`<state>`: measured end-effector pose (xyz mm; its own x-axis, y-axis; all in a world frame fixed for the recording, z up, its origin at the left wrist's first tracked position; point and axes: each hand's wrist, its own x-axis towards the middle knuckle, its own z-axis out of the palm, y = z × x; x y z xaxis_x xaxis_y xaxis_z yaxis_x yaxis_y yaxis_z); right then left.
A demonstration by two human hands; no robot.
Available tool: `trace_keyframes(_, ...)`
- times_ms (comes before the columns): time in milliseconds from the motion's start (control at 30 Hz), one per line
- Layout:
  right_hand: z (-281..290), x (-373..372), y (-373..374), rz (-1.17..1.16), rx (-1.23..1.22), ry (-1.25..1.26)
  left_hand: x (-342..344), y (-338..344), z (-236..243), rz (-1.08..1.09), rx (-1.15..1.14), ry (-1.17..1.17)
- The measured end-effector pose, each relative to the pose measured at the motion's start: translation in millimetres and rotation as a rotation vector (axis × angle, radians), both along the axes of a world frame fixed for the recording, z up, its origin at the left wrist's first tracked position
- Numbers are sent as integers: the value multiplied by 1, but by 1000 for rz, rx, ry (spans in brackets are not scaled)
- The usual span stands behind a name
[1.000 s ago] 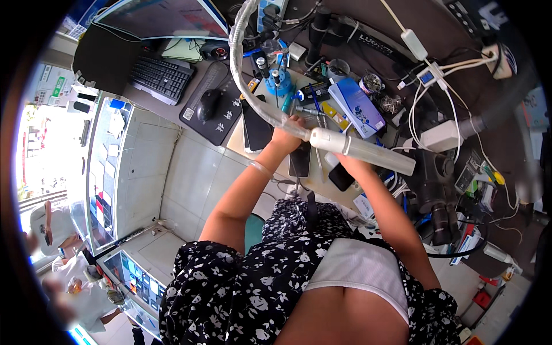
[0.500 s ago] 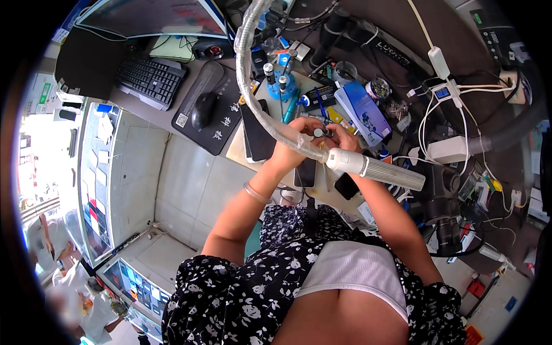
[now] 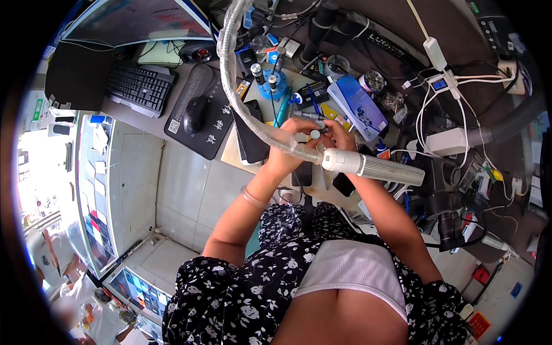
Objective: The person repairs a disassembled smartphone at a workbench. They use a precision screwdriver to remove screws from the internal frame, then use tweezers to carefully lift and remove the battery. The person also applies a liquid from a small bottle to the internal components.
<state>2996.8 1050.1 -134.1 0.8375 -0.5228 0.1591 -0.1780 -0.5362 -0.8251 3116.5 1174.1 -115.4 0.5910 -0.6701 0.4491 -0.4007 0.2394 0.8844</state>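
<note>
My left hand (image 3: 286, 150) and my right hand (image 3: 340, 135) meet over the work mat (image 3: 234, 154), fingers curled around a small silver tool with a round cap (image 3: 314, 134). The part of it inside my fingers is hidden. A clear ribbed hose (image 3: 240, 106) ending in a white and silver nozzle (image 3: 374, 167) crosses just in front of both hands. Two dark phones (image 3: 302, 173) (image 3: 343, 184) lie on the bench right below my wrists. A blue stand with upright tools (image 3: 270, 87) sits just beyond my left hand.
A keyboard (image 3: 141, 86), mouse (image 3: 195, 114) on a black pad and a monitor (image 3: 138, 20) stand at the left. A blue box (image 3: 360, 104), white power strips (image 3: 454, 141), tangled cables and a thick grey hose (image 3: 512, 121) crowd the right. Tiled floor lies below left.
My left hand drew back from the blue stand and joined my right hand on the small silver tool. The view has shifted slightly, and the hose nozzle now sits lower right.
</note>
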Motion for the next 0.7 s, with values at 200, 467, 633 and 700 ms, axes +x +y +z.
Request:
trace_keyframes(200, 6, 0, 3, -26, 6, -21, -1, 0, -4, -20, -5, 16)
trace_keyframes(467, -30, -10, -15, -35, -185, 388, 0, 25, -22, 66, 372, 180)
trace_keyframes(633, -24, -30, -6, -37, -102, 211, -22, 38, -28, -47, 298, 505)
trace_keyframes(700, -17, -56, -3, 55, -183, 35, -42, 36, -45, -137, 219, 636)
